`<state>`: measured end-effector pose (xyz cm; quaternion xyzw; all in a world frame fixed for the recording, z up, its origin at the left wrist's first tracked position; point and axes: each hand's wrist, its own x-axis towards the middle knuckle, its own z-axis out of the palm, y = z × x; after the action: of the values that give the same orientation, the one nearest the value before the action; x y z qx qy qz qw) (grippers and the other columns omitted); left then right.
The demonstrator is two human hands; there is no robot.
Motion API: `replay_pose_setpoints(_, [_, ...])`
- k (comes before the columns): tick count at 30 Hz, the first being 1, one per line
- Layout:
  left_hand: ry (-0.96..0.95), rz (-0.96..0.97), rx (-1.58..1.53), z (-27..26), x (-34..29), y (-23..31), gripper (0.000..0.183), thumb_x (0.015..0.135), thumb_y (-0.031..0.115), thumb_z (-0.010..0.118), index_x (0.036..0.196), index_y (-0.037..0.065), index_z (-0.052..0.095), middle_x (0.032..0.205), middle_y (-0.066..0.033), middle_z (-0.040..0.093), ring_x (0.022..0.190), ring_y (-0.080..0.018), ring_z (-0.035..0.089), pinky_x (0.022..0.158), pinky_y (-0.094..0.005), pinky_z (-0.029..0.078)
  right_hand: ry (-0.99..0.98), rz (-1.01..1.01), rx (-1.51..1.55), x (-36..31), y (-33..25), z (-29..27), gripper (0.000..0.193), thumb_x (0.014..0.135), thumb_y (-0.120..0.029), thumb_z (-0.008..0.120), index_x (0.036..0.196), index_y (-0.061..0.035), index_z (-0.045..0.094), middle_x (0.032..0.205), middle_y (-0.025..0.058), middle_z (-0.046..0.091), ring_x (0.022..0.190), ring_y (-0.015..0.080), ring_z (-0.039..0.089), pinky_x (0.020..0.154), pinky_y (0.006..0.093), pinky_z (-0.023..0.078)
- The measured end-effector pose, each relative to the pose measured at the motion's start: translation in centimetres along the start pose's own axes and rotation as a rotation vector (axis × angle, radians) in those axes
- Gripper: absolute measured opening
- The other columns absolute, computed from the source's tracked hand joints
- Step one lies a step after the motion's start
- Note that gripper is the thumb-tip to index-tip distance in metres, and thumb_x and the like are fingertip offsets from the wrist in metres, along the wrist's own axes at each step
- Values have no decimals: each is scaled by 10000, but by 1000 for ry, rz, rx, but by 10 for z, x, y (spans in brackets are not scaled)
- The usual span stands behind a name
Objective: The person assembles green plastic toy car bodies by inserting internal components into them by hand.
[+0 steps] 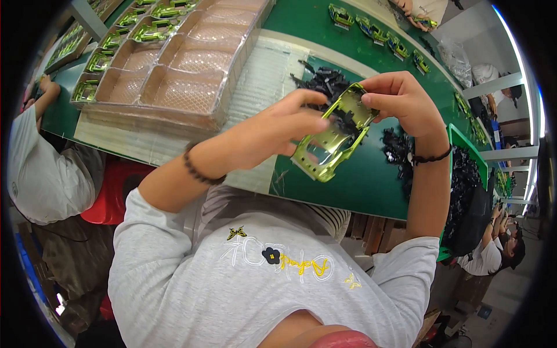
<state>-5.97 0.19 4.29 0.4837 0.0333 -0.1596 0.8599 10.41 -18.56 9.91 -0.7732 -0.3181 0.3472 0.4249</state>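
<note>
Right hand (406,101) pinches the frame (335,134) by its far-right end above the table (371,194); long axis slants down-left, left hand (283,126) alongside (can't tell if it's gripping).

Lime-green frame (351,108), dark-green tabletop (360,188)

The green table (365,191) carries a pale sheet (261,75) under a clear compartmented tray (183,90), a heap of black parts (329,80), a second black heap (397,149) to the right, and, farther back, several shiny green frames (340,16)
</note>
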Motion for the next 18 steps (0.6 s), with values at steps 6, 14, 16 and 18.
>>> replay_pose_setpoints(6, [176, 440, 376, -57, -69, 40, 447, 857, 119, 555, 1265, 11, 404, 1230, -92, 474, 1143, -192, 460, 948, -313, 365, 253, 141, 443, 90, 25, -56, 264, 772, -38, 637, 1017, 35, 572, 898, 94, 618, 784, 182, 615, 714, 327, 543])
replay_pose_setpoints(14, [908, 567, 1491, -201, -77, 105, 308, 824, 55, 523, 1128, 2, 532, 1071, -151, 598, 1014, -268, 568, 868, -343, 440, 729, 80, 1329, 298, 59, -12, 156, 802, 35, 505, 949, 49, 455, 975, 212, 532, 932, 328, 548, 923, 469, 455])
replay_pose_setpoints(16, [795, 626, 1716, -218, -59, 122, 319, 799, 28, 511, 1116, 2, 537, 1063, -167, 594, 1005, -290, 562, 853, -363, 447, 858, 90, 1451, 344, 103, -28, 274, 728, 143, 549, 987, 97, 471, 964, 242, 553, 855, 361, 596, 831, 533, 487])
replay_pose_setpoints(18, [713, 636, 1919, -238, -54, 128, 333, 774, 1, 500, 1104, 2, 543, 1055, -183, 590, 996, -313, 557, 839, -384, 455, 916, 61, 1362, 349, 103, -24, 241, 773, 83, 590, 996, 100, 500, 957, 221, 572, 833, 327, 607, 777, 450, 539])
